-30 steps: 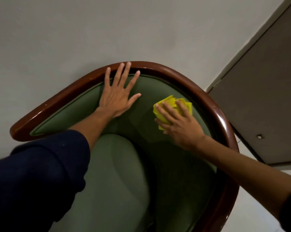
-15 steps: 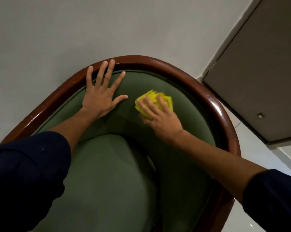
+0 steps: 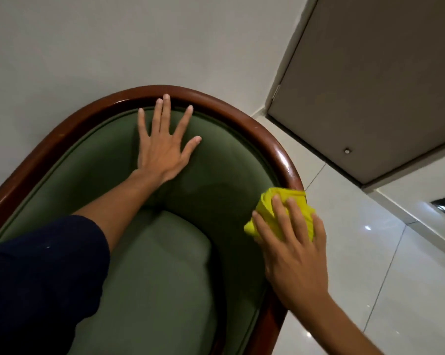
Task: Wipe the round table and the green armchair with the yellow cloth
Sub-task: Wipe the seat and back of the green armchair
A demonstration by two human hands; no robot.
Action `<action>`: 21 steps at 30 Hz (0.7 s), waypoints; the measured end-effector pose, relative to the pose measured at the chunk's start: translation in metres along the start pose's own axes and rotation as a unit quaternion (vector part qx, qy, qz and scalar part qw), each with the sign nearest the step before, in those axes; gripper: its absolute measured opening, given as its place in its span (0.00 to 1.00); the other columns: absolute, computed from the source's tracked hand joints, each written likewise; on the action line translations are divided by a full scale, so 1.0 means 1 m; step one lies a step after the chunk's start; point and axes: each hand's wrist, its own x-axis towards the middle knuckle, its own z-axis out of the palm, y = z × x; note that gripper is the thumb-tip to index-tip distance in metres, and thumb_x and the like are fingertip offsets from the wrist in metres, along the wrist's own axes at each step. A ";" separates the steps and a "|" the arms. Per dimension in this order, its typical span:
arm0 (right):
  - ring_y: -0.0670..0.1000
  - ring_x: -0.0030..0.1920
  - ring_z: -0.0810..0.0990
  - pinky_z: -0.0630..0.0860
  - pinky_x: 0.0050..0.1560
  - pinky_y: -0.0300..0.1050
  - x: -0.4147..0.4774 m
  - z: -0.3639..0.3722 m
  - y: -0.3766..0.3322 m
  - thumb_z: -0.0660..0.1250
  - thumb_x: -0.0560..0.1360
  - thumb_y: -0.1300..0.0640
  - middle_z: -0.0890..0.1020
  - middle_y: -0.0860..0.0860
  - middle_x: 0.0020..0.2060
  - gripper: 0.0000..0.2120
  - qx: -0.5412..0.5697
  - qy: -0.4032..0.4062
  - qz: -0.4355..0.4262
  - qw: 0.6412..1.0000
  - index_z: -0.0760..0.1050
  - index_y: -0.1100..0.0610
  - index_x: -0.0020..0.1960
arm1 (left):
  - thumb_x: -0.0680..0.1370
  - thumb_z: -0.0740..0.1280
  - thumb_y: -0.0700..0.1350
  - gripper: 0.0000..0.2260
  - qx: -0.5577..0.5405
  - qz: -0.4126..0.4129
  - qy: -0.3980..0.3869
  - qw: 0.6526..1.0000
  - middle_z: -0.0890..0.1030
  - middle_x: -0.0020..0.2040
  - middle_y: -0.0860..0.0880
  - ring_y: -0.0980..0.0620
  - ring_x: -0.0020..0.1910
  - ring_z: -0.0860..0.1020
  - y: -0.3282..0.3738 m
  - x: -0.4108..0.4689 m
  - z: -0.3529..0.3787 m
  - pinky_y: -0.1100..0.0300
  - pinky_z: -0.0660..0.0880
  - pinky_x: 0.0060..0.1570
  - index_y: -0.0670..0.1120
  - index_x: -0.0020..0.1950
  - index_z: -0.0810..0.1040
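Armchair (image 3: 165, 265) duty is the step in hand here, and the round worktop is nowhere in this view, so no call on how that half of the job stands. The right hand (image 3: 293, 252) lies flat on the yellow cloth (image 3: 282, 208), fingers spread over it and pressing it down where the green padding meets the wooden rim (image 3: 277, 149) on the chair's right side. The cloth is bunched, not spread, with its far edge lapping onto the rim. The left hand (image 3: 162, 149) holds nothing: it is open wide, palm flat against the inner backrest, two fingertips touching the top of the rim, and it looks like a brace for the lean. The seat cushion (image 3: 160, 278) sits between the two arms, with neither hand on it. Whether the cloth rides more on wood or on fabric is hard to tell, since the hand covers most of it. The next move, as I read it, calls for firm downward pressure and a stroke along the curve of the right side, keeping the cloth under the palm so it does not slip off the rim's outer edge. The seat cushion and the chair's left side would then want the same treatment.
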 end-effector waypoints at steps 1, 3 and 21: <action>0.62 0.77 0.60 0.63 0.69 0.65 -0.016 0.002 -0.002 0.61 0.77 0.48 0.64 0.57 0.77 0.24 0.033 0.005 0.026 0.999 0.69 0.47 0.73 | 0.80 0.40 0.67 0.30 -0.001 -0.006 -0.008 1.000 0.39 0.82 0.41 0.42 0.81 0.39 0.002 0.000 0.001 0.35 0.38 0.75 0.59 0.80 0.39; 0.62 0.78 0.57 0.65 0.67 0.63 -0.023 0.005 -0.003 0.56 0.79 0.45 0.60 0.57 0.78 0.25 0.092 0.019 0.082 0.992 0.65 0.46 0.75 | 0.80 0.40 0.67 0.30 0.006 -0.012 -0.021 1.000 0.37 0.81 0.41 0.40 0.80 0.37 -0.001 -0.001 0.004 0.34 0.37 0.74 0.60 0.80 0.40; 0.63 0.77 0.56 0.52 0.71 0.69 0.281 0.023 -0.098 0.55 0.82 0.45 0.57 0.59 0.78 0.25 0.042 0.061 -0.119 0.990 0.55 0.41 0.77 | 0.80 0.56 0.62 0.37 0.051 -0.116 -0.058 0.990 0.48 0.82 0.39 0.40 0.81 0.50 -0.171 -0.080 -0.039 0.42 0.53 0.77 0.47 0.82 0.44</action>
